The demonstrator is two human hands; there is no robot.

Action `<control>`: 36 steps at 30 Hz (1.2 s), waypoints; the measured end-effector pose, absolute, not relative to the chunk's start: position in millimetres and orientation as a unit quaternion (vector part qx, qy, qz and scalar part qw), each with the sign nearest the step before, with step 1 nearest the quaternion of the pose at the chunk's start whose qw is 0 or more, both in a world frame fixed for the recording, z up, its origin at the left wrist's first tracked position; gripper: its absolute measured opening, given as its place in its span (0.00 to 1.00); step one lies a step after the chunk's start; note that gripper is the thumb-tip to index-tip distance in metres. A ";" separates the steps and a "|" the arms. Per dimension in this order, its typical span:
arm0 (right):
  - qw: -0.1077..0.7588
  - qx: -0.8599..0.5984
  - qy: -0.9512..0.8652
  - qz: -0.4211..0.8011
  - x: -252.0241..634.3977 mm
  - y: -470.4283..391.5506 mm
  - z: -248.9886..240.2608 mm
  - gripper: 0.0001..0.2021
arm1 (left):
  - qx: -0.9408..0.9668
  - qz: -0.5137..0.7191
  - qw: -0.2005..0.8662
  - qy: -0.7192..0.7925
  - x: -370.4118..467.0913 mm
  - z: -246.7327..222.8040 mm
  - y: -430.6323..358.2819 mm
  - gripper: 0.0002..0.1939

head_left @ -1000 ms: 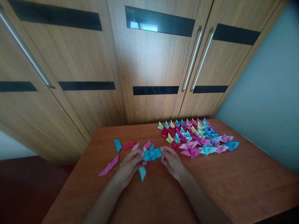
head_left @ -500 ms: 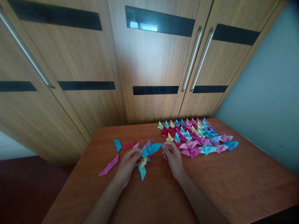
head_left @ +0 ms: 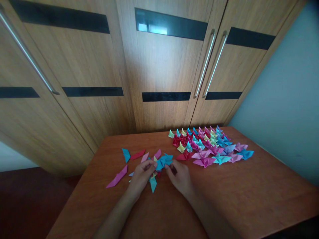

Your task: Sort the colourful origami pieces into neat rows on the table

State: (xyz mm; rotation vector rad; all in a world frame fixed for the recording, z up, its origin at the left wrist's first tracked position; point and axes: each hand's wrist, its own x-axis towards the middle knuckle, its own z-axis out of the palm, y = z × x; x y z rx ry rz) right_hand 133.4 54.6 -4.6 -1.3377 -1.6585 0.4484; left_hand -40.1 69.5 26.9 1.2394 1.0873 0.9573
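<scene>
A blue folded-paper piece [head_left: 163,161] with pointed flaps is held between my two hands, just above the table. My left hand [head_left: 143,174] pinches its left side between thumb and fingers. At its lower right edge, the fingertips of my right hand [head_left: 179,174] are closed on it. Beneath and around the left hand lie several flat folded strips, among them a turquoise strip [head_left: 153,184] and a pink strip [head_left: 158,153]; some are partly hidden by the hand. Farther left are a magenta strip [head_left: 117,176], a red strip [head_left: 137,155] and a blue strip [head_left: 126,155].
Rows of folded paper shapes in red, pink, yellow and blue, including a magenta one [head_left: 204,161], stand at the back right of the wooden table [head_left: 249,192]. A wooden wardrobe [head_left: 161,69] rises behind the table, and a pale blue wall [head_left: 281,109] is on the right.
My right hand has moved left and closed on the blue paper piece. The piece has shifted slightly right, and its long right point now looks folded in. A red shape behind the right hand is uncovered.
</scene>
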 end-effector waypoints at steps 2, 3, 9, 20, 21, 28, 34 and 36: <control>0.465 -0.555 -0.673 0.152 137.3 52.5 -4.6 0.10 | 0.528 0.413 0.577 0.467 -40.8 28.0 69.6 0.15; 0.463 -0.563 -0.672 0.133 140.1 50.4 -4.5 0.10 | 0.525 0.417 0.577 0.468 -41.4 28.3 69.9 0.15; 0.382 -0.611 -0.692 -0.043 167.6 27.7 -5.7 0.12 | 0.511 0.440 0.584 0.452 -44.3 29.1 70.5 0.16; 0.205 -0.702 -0.661 -0.168 202.0 19.4 -9.6 0.13 | 0.501 0.438 0.599 0.445 -42.5 31.1 67.9 0.15; 0.196 -0.708 -0.659 -0.162 202.1 20.5 -10.0 0.13 | 0.501 0.437 0.600 0.445 -42.6 30.9 67.9 0.15; 0.159 -0.746 -0.634 -0.128 198.4 23.8 -12.2 0.12 | 0.509 0.429 0.599 0.445 -42.3 31.2 66.8 0.15; 0.145 -0.761 -0.622 -0.113 196.7 24.5 -10.1 0.12 | 0.516 0.424 0.596 0.445 -42.1 31.0 67.8 0.15; 0.140 -0.766 -0.618 -0.108 196.5 24.9 -9.8 0.12 | 0.518 0.423 0.596 0.445 -42.3 30.0 68.4 0.15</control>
